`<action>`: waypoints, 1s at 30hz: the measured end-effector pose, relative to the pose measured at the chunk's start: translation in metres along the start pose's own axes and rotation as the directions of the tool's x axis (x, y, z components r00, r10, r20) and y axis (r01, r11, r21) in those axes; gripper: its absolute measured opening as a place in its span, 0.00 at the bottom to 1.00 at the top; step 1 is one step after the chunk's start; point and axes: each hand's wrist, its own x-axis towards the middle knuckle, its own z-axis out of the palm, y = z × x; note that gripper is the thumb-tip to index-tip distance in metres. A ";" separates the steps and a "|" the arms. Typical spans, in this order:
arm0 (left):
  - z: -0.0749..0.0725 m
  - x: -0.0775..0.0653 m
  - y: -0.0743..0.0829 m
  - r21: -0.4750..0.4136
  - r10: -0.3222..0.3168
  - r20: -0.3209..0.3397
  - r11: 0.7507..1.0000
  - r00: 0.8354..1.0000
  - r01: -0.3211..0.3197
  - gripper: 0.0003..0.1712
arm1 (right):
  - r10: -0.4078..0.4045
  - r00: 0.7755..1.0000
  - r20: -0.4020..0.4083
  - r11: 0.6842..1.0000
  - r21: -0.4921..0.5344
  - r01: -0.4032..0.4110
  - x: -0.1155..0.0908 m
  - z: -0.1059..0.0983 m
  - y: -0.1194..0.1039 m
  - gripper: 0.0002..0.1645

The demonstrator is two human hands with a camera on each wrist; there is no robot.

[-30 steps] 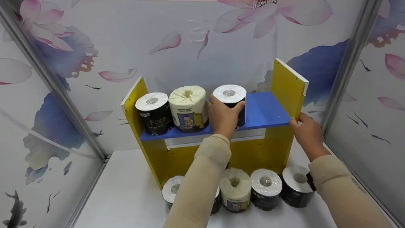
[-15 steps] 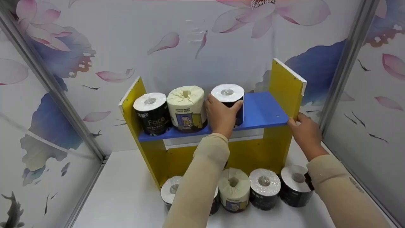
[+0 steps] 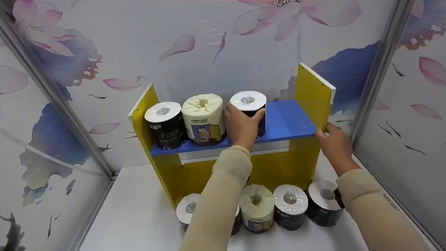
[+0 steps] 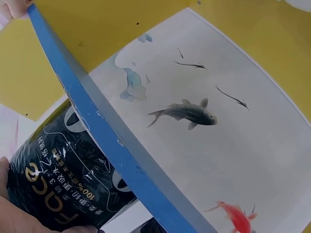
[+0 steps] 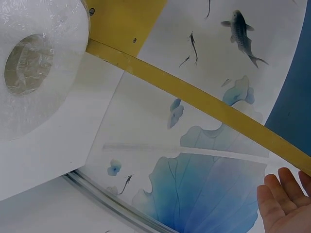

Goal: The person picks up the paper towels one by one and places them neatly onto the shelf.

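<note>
A black-wrapped toilet paper roll (image 3: 256,100) with a white top stands on the blue shelf board (image 3: 287,116), right of the middle. My left hand (image 3: 242,127) grips it from the front, thumb on the right side, fingers on the left. In the left wrist view, the roll's gold lettering (image 4: 53,191) shows beyond the board's front edge. With thumb and fingers, my right hand (image 3: 336,148) pinches the front edge of the yellow side panel (image 3: 313,96), level with the board. In the right wrist view, the fingers (image 5: 286,191) lie beside that panel's edge.
Another black roll (image 3: 165,127) and a cream-wrapped roll (image 3: 204,120) stand to the left on the board. Several rolls, including a cream one (image 3: 257,209), line the white table (image 3: 129,209) in front of the shelf. Patterned walls (image 3: 223,21) enclose the table.
The head view has shifted slightly, so the scene sits a little further left. Both hands keep the same hold on the roll and the panel.
</note>
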 end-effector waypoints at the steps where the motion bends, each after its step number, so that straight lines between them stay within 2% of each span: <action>1: 0.000 0.000 0.000 0.002 -0.002 -0.001 1.000 1.000 0.002 0.61 | 0.000 1.000 -0.001 1.000 -0.001 0.000 0.000 0.000 -0.001 0.30; 8: -0.001 -0.001 0.002 0.032 -0.016 0.010 0.999 1.000 0.016 0.62 | -0.018 1.000 -0.007 1.000 -0.005 0.018 0.000 0.000 -0.001 0.30; 19: 0.000 -0.003 0.004 -0.043 0.006 0.049 0.999 0.999 -0.004 0.63 | -0.040 0.999 -0.014 0.999 -0.010 0.040 0.001 0.001 0.003 0.24; 25: -0.003 -0.005 0.004 -0.047 0.051 0.054 0.998 0.997 -0.048 0.63 | -0.038 0.999 -0.015 0.999 -0.005 0.038 0.001 0.001 0.002 0.25; 30: -0.003 -0.006 0.003 0.022 0.088 0.049 0.996 0.995 -0.089 0.61 | -0.030 0.999 -0.022 1.000 -0.009 0.030 0.001 0.001 0.002 0.25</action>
